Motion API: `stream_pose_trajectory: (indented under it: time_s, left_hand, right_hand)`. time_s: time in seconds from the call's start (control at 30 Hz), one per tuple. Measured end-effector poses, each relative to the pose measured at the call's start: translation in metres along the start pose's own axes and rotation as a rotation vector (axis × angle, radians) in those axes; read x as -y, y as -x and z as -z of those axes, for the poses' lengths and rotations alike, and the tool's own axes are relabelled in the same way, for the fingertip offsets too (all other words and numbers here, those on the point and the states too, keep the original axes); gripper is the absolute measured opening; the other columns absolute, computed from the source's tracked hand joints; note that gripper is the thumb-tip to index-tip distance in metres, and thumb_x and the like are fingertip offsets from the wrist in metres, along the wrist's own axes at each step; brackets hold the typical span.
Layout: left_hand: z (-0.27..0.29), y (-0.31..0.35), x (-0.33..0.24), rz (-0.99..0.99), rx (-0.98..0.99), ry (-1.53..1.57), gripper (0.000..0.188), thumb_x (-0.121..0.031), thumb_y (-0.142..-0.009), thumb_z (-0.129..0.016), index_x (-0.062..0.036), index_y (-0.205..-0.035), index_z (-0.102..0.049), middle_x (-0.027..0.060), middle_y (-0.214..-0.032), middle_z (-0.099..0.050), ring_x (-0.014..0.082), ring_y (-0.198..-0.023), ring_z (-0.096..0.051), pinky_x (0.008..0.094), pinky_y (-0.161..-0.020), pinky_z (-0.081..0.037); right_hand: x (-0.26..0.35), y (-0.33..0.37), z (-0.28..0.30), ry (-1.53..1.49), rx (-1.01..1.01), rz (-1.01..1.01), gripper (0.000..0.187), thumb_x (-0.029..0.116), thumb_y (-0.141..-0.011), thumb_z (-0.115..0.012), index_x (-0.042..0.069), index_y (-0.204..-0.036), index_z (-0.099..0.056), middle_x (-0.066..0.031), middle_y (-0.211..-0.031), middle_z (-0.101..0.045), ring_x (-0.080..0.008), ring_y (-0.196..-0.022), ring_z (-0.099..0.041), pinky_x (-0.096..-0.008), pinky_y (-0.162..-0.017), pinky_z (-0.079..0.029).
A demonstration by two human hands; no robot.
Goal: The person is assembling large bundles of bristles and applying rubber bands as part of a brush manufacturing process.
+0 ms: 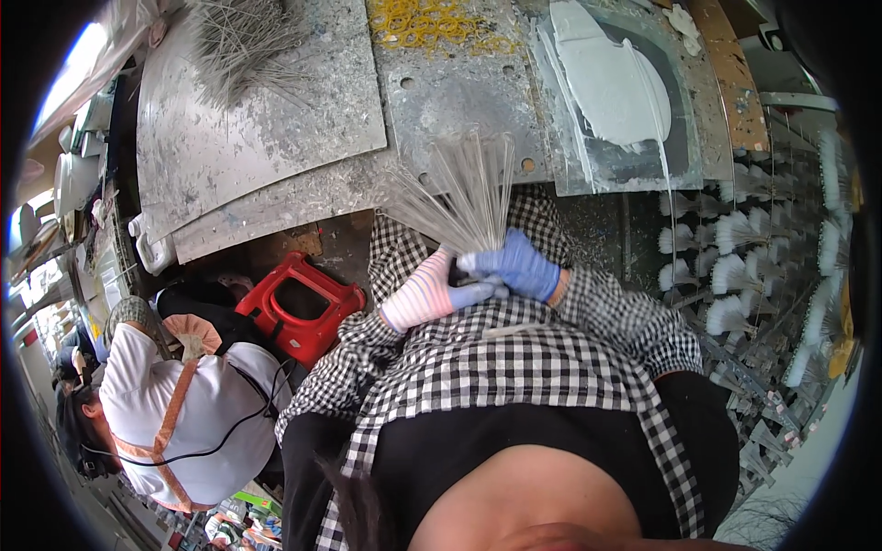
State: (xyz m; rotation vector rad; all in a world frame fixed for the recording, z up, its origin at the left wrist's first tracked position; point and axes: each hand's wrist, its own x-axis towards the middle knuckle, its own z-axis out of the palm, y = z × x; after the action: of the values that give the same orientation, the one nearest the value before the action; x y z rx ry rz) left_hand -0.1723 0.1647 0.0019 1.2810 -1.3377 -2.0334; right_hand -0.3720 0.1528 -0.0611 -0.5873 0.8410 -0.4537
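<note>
In front of my checked apron, a bundle of thin grey strands is gathered at its lower end. Its far ends fan out over the table's front edge, with some strands splaying to the left. My right hand, in a blue glove, is closed around the gathered end. Against the same end, from the left, presses my left hand in a white glove with coloured stripes, its fingers closed on the strands. The gloves cover part of the lower end. A larger heap of similar strands lies at the table's far left.
Yellow rings are scattered at the back of the stained metal table. White paste covers a board at right. White-tipped fan-shaped bundles hang on a right-hand rack. A red stool and a co-worker are at left.
</note>
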Motion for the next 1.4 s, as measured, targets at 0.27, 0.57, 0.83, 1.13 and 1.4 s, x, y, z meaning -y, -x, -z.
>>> stream_pose_trajectory:
  time_s: [0.27,0.57,0.83,1.13,1.4]
  left_hand:
    - [0.017,-0.036,-0.032,-0.413,0.141,0.704,0.100,-0.036,-0.075,-0.084,-0.0009,-0.151,-0.029,0.0238,-0.144,-0.048,0.0326,-0.127,-0.056,0.0471,-0.106,-0.046]
    - [0.007,-0.046,-0.126,-0.947,-0.213,-0.228,0.047,-0.006,-0.072,-0.083,-0.0031,-0.114,-0.063,0.0076,-0.095,-0.072,0.0162,-0.089,-0.070,0.0299,-0.083,-0.056]
    - [0.043,-0.105,-0.089,-0.715,-0.475,-0.342,0.046,-0.010,-0.076,-0.081,-0.0024,-0.116,-0.061,0.0113,-0.101,-0.074,0.0193,-0.093,-0.072,0.0329,-0.085,-0.057]
    - [0.065,-0.133,-0.047,-0.632,-0.202,0.402,0.033,-0.024,-0.092,-0.066,-0.0050,-0.119,-0.062,0.0123,-0.120,-0.063,0.0185,-0.109,-0.060,0.0330,-0.095,-0.047]
    - [0.053,-0.173,-0.020,-0.411,0.074,1.158,0.041,-0.037,-0.104,-0.050,-0.0080,-0.132,-0.059,0.0131,-0.142,-0.054,0.0212,-0.130,-0.052,0.0355,-0.108,-0.041]
  right_hand:
    - [0.042,0.005,-0.025,0.486,0.343,0.059,0.044,0.028,-0.081,-0.083,0.000,-0.109,-0.065,-0.0088,-0.095,-0.068,-0.0195,-0.092,-0.064,-0.0335,-0.081,-0.055]
    - [0.130,-0.006,-0.001,1.191,-0.139,0.987,0.082,0.031,-0.074,-0.082,0.008,-0.144,-0.045,-0.0157,-0.136,-0.058,-0.0296,-0.124,-0.057,-0.0400,-0.103,-0.050]
    - [0.268,0.012,-0.049,1.304,-0.207,1.495,0.057,0.023,-0.092,-0.069,0.008,-0.144,-0.049,-0.0178,-0.140,-0.055,-0.0312,-0.128,-0.055,-0.0417,-0.109,-0.046]
    - [0.242,-0.051,-0.096,1.826,0.224,1.251,0.076,0.068,-0.089,-0.054,0.014,-0.143,-0.053,-0.0196,-0.123,-0.065,-0.0347,-0.116,-0.060,-0.0457,-0.101,-0.048]
    - [0.247,-0.046,-0.095,1.529,0.214,1.065,0.075,0.065,-0.085,-0.064,0.008,-0.134,-0.059,-0.0177,-0.120,-0.067,-0.0335,-0.113,-0.062,-0.0453,-0.101,-0.047]
